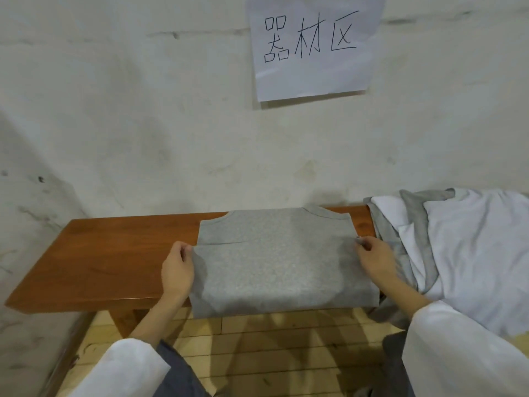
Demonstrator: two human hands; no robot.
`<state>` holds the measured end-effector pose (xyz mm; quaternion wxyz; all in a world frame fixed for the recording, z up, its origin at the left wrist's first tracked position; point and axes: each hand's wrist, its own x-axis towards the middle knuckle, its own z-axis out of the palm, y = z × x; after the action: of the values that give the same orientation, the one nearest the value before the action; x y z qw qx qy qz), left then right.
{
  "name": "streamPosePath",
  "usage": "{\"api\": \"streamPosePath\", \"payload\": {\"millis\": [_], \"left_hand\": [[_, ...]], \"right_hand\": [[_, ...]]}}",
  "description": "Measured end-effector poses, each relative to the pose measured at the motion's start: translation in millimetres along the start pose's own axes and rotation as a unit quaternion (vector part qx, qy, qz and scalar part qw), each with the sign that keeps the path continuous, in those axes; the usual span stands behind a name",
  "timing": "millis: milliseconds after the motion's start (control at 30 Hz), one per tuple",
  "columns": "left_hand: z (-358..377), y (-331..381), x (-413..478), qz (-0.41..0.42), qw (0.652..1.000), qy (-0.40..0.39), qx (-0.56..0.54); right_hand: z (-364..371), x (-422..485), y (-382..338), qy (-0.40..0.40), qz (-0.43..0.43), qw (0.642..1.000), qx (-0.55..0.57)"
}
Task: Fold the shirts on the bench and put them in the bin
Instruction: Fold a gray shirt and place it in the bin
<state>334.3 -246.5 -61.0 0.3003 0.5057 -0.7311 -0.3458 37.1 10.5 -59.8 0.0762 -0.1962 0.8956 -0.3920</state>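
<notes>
A grey shirt [274, 270] lies on the wooden tabletop [114, 253], right of its middle. Its neckline edge sits close to the back edge, where the tabletop meets the wall [143, 138]. Its near fold hangs slightly over the front edge, above the plank floor [257, 353].

The lower half of the shirt is doubled up over the upper half. The free edge of that layer runs nearly straight across the shirt's middle, from one grip to the other. The left grip [176, 270] pinches the left corner of this edge, with the fingers curled round the cloth. The right grip [375, 259] pinches the right corner in the same way. Both forearms come up from below in white sleeves [123, 368].

Left of the shirt, bare wood runs out to the tabletop's left end. This is the widest open stretch, and the left grip sits at its inner border.

The right side is crowded. A loose pile of white and grey shirts [472, 247] covers the right end and spills over the front edge. The right grip sits between the grey shirt's right edge and this pile, just beside the pile's cloth. Only a narrow strip of wood shows behind it.

A paper sign [312, 47] with handwritten characters hangs on the wall, high above the shirt.
</notes>
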Motion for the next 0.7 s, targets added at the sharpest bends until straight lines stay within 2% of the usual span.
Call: {"api": "streamPosePath", "payload": {"millis": [100, 167, 233, 400, 700], "left_hand": [[-12.6, 22.9, -12.4, 0.075, 0.992, 0.095, -0.024], [-20.9, 34.9, -12.9, 0.095, 0.983, 0.149, -0.056], [-22.9, 37.5, -9.8, 0.097, 0.980, 0.162, -0.064], [-12.8, 26.3, -3.3, 0.105, 0.982, 0.151, -0.041], [1.3, 36.4, 47.1, 0.159, 0.974, 0.157, 0.019]], "right_hand": [[-0.6, -7.4, -11.7, 0.166, -0.012, 0.984, 0.061], [-0.6, -5.9, -15.6, 0.220, -0.006, 0.972, 0.084], [0.7, -2.6, -13.0, 0.222, -0.008, 0.971, 0.086], [-0.9, -8.2, -6.4, 0.161, 0.005, 0.978, 0.132], [5.9, 37.9, -24.6, 0.186, -0.007, 0.969, 0.165]]}}
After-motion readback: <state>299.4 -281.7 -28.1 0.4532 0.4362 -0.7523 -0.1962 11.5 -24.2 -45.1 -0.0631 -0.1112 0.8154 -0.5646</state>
